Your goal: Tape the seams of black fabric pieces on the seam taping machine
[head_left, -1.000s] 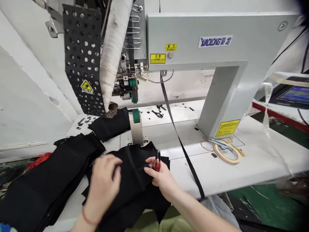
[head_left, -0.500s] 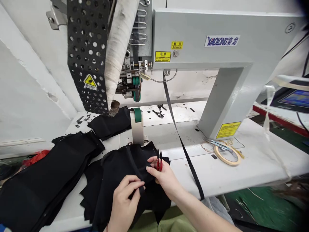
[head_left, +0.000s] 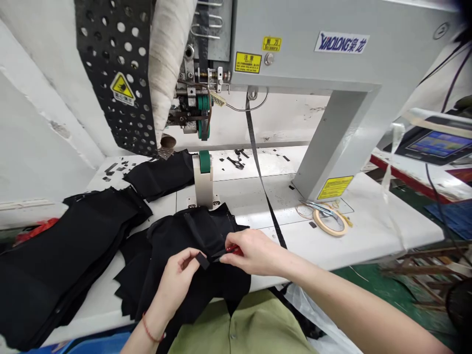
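Between the thumb and forefinger of my left hand [head_left: 177, 276] is the end of a short black tape strip [head_left: 202, 260]. My right hand [head_left: 252, 251] is closed round red-handled thread snips [head_left: 234, 250]. Their dark blades point left, close beside the strip; whether they touch it I cannot tell. Under both hands lies a black fabric piece [head_left: 165, 241], spread over further dark pieces at the table's front edge.
A grey taping machine [head_left: 295, 54] spans the table, its post with a green roller [head_left: 204, 161] behind the fabric. Stacked black pieces [head_left: 66, 255] lie at left. A black tape [head_left: 262, 182] hangs down. A masking tape roll [head_left: 328, 226] lies at right, with metal scissors [head_left: 320, 208].
My right hand has turned the snips from pointing up to pointing left, toward the strip. My left hand has lifted the strip's end. The whole view has shifted.
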The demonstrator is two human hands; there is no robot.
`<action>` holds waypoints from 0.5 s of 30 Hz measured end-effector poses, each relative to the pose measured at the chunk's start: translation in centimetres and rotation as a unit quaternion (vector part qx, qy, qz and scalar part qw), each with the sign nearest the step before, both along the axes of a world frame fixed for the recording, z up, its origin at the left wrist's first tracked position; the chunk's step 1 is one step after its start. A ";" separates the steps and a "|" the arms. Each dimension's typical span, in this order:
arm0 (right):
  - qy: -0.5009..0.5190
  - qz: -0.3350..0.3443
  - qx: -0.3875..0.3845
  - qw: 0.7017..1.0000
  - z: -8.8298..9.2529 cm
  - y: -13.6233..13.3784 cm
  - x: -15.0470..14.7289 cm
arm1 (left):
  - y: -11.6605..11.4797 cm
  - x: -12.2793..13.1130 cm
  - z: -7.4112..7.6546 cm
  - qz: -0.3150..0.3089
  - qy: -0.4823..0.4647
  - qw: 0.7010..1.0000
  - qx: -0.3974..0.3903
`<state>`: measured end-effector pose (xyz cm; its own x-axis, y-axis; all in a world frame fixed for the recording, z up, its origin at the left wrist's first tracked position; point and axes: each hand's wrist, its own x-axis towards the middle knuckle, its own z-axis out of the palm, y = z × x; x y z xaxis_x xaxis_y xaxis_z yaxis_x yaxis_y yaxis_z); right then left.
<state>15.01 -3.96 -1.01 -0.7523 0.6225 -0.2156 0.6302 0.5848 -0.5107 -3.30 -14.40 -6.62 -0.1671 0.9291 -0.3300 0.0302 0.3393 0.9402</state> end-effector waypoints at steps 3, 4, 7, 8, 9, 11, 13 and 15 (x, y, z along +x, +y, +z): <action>-0.033 0.005 0.010 0.999 -0.4 -0.2 -0.9 | 0.2 -0.1 0.0 0.011 -0.021 1.000 -0.004; -0.042 0.005 0.009 0.999 -0.5 -0.3 -1.3 | 0.2 -0.1 -0.1 0.013 -0.025 1.000 -0.005; -0.059 0.001 0.009 0.998 -0.5 -0.4 -2.0 | 0.3 -0.2 -0.2 0.013 -0.029 0.999 -0.012; -0.062 0.002 0.011 0.998 -0.5 -0.4 -2.1 | 0.4 -0.2 -0.2 0.015 -0.029 0.999 -0.016; -0.065 0.003 0.014 0.998 -0.4 -0.4 -2.1 | 0.4 -0.3 -0.2 0.017 -0.030 0.999 -0.019; -0.073 0.002 0.022 0.997 -0.3 -0.3 -2.1 | 0.4 -0.3 -0.2 0.019 -0.033 0.999 -0.023; -0.080 0.000 0.030 0.996 -0.3 -0.2 -2.0 | 0.4 -0.3 -0.2 0.017 -0.030 0.999 -0.024; -0.081 0.001 0.035 0.996 -0.3 -0.3 -2.2 | 0.4 -0.3 -0.3 0.014 -0.024 0.999 -0.021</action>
